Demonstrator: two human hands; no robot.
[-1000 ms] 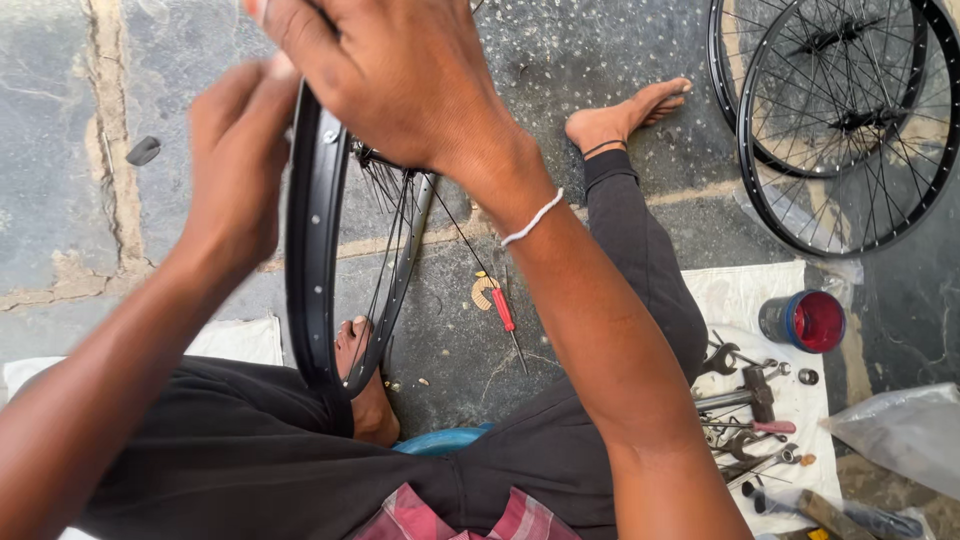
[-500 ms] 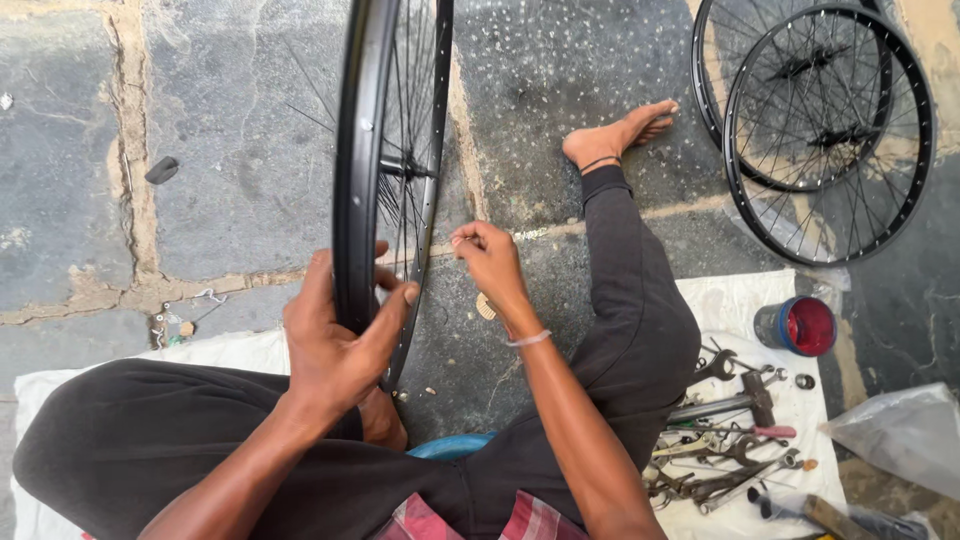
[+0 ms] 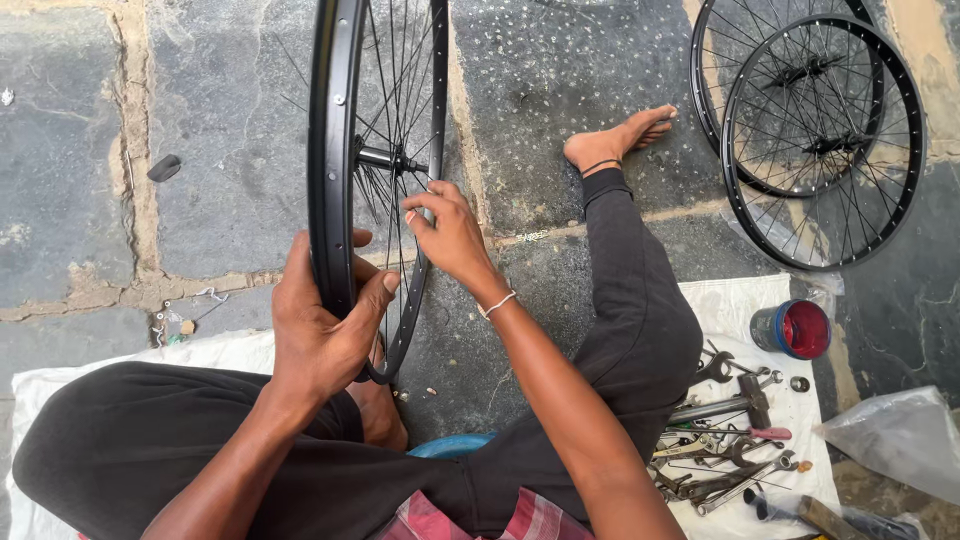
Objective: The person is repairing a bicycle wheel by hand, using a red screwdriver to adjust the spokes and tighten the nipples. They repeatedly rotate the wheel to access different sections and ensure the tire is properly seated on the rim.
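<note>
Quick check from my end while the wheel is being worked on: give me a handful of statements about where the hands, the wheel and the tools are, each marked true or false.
1. The left hand grips the rim of the upright black wheel. True.
2. The right hand holds a hammer. False: its fingers pinch at the spokes near the hub; the hammer lies on the white cloth.
3. Two more black wheels lie flat on the stone floor. True.
4. The small tin with the red inside stands by the left hand. False: it is on the cloth at the person's right, above the tool pile.
5. Both feet wear shoes. False: the outstretched foot is bare.
</note>
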